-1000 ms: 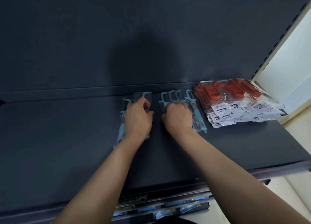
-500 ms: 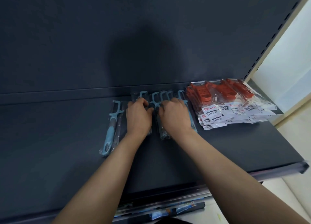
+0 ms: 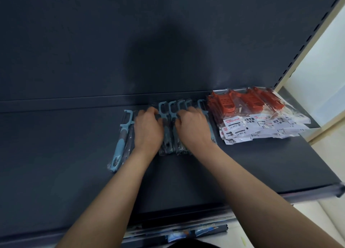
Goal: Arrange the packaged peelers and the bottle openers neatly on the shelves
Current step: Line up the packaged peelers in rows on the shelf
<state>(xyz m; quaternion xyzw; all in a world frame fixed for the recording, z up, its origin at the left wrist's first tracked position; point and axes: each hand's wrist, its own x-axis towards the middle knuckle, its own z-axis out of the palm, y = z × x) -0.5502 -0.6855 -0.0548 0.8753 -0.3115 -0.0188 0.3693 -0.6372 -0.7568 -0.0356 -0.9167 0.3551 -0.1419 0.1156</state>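
Observation:
Several blue-handled tools in clear packs (image 3: 165,135) lie side by side at the back of the dark shelf (image 3: 261,165), heads toward the rear wall. My left hand (image 3: 148,131) lies palm down on the left packs, with its fingers bent over their heads. Beside it, my right hand (image 3: 193,129) covers the right packs the same way. One blue pack (image 3: 121,143) lies apart at the left, slightly slanted, beside my left wrist. To the right sits a pile of red peelers in clear packs (image 3: 248,115) with white labels.
The shelf's rear wall (image 3: 112,42) rises just behind the packs. A perforated upright (image 3: 306,48) bounds the shelf at the right. Bare shelf surface stretches to the left and toward the front edge (image 3: 308,194). A lower shelf with blurred packages (image 3: 179,234) shows below.
Both hands have drawn the blue packs together into one tight row near the back wall. One blue pack has been left uncovered at the left.

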